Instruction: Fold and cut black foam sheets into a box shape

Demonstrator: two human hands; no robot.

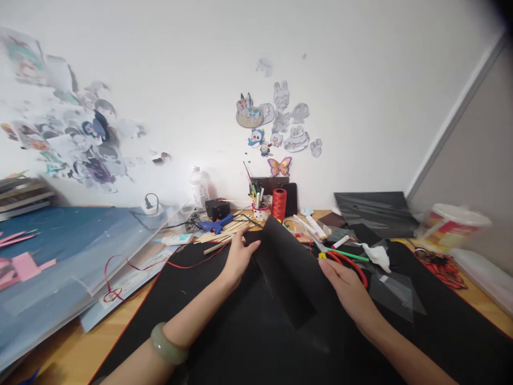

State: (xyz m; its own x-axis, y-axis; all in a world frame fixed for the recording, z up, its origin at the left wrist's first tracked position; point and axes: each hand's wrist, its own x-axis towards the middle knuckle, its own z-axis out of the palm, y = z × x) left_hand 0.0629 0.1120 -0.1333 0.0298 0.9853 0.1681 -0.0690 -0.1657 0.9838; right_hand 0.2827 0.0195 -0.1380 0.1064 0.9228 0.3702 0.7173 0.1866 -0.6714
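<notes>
A sheet of black paper [298,259] is held up in a bent shape over the black mat [236,331]. At its left edge, my left hand [239,255] pinches it between thumb and fingers. My right hand [342,283] grips the opposite edge, thumb on top. Just beyond my right hand lie scissors with red-orange handles [363,274], partly hidden by the hand and the sheet. A green stick [348,254] and a crumpled white tissue [377,256] rest near them.
Behind the mat stand a red thread spool [279,204], a pen cup [261,212] and a white bottle [199,190]. A blue glue gun [216,223] lies on wooden sticks. Clear plastic sheets [395,294] lie at right, a paper tub [452,227] beyond. Red ribbon [114,294] trails at left.
</notes>
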